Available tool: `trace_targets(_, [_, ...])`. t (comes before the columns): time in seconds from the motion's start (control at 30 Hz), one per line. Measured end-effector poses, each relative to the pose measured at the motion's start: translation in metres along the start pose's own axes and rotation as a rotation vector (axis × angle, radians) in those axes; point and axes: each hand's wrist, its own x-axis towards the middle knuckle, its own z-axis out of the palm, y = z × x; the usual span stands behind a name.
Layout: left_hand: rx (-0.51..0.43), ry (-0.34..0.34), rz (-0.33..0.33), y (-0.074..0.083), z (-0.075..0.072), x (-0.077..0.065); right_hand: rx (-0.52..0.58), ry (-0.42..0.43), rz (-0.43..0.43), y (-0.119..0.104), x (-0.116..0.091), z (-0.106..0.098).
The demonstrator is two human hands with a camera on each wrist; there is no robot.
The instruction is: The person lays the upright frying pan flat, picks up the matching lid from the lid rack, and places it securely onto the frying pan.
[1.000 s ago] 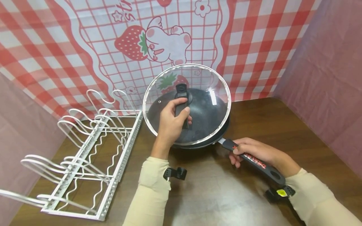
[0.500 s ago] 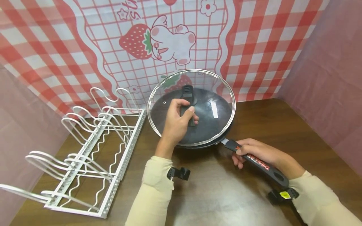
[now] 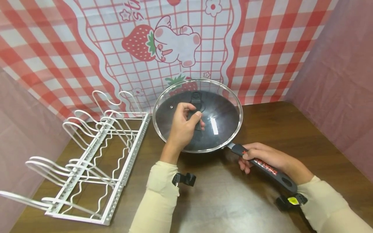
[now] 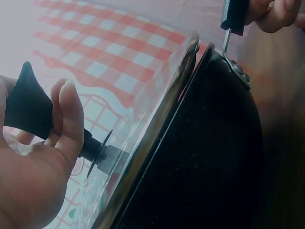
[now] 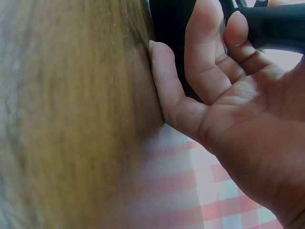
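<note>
A round glass lid (image 3: pixel 225 110) with a steel rim lies over a dark frying pan (image 4: pixel 205 148) in the middle of the table. My left hand (image 3: pixel 183 126) holds the lid's black upright knob (image 4: pixel 29 105) between curled fingers and thumb. In the left wrist view, the lid's rim runs close along the pan's rim, with a thin dark line between them. My right hand (image 3: pixel 271 157) grips the pan's black handle (image 3: pixel 272 172), thumb on top. The right wrist view shows its lower fingers (image 5: pixel 169 81) close to the wooden surface.
A white wire rack (image 3: pixel 116 174) with upright loops stands on the left of the brown wooden table (image 3: pixel 221 204). A red-and-white checked cloth (image 3: pixel 262 48) hangs behind, and pink cloth (image 3: pixel 335 87) covers the right side.
The lid has come down from a tilted position above the pan to lie over its rim, my left hand still on the knob. My right hand keeps its hold on the handle.
</note>
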Motion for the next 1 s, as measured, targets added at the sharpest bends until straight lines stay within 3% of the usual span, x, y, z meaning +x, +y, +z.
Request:
trace_targets(0.17, [0.037, 0.003, -0.023, -0.001, 0.001, -0.001, 0.019, -0.003, -0.014, 0.003, 0.0, 0.0])
trace_targets(0.37, [0.013, 0.019, -0.053, -0.003, 0.0, -0.001, 0.021, 0.004, 0.007, 0.002, 0.0, 0.001])
trace_targets(1.0, [0.001, 0.049, -0.067, -0.01, -0.001, 0.001, 0.033, 0.018, 0.021, 0.0, -0.001, 0.001])
